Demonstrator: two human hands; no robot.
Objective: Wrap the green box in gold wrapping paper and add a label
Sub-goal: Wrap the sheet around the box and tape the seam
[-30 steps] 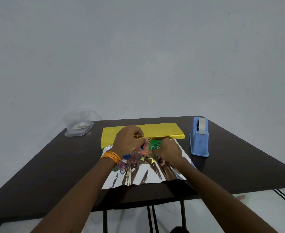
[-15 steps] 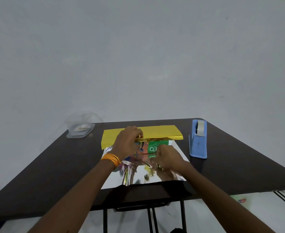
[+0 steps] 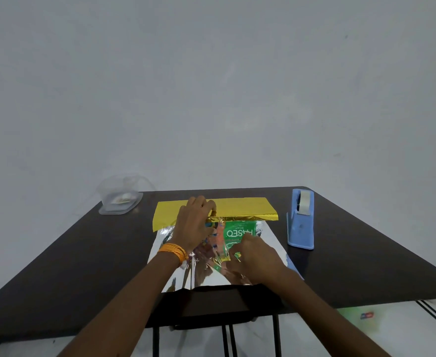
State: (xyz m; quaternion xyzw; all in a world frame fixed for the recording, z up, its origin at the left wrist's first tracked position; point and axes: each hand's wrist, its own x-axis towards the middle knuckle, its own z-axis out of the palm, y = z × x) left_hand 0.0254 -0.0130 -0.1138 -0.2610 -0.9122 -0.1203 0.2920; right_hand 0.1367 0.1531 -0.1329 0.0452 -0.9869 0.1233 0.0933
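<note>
The green box (image 3: 240, 231) with white lettering lies on the wrapping paper (image 3: 240, 207), whose far flap shows gold and is folded toward me over the box's far edge. The paper's near part (image 3: 178, 276) shows its shiny silver side. My left hand (image 3: 195, 225), with orange bangles at the wrist, presses on the left part of the box and pinches the gold flap's edge. My right hand (image 3: 255, 258) rests on the silver paper at the box's near side, fingers gripping the paper there. The box's left half is hidden under my left hand.
A blue tape dispenser (image 3: 300, 221) with a roll of clear tape stands to the right of the paper. A clear plastic container (image 3: 120, 197) with something pale inside sits at the table's back left. The dark table (image 3: 83, 266) ends just in front of the paper's near edge.
My right hand has slid from the box's top toward me onto the silver paper, uncovering the box's lettering. My left hand stays on the gold flap and the box.
</note>
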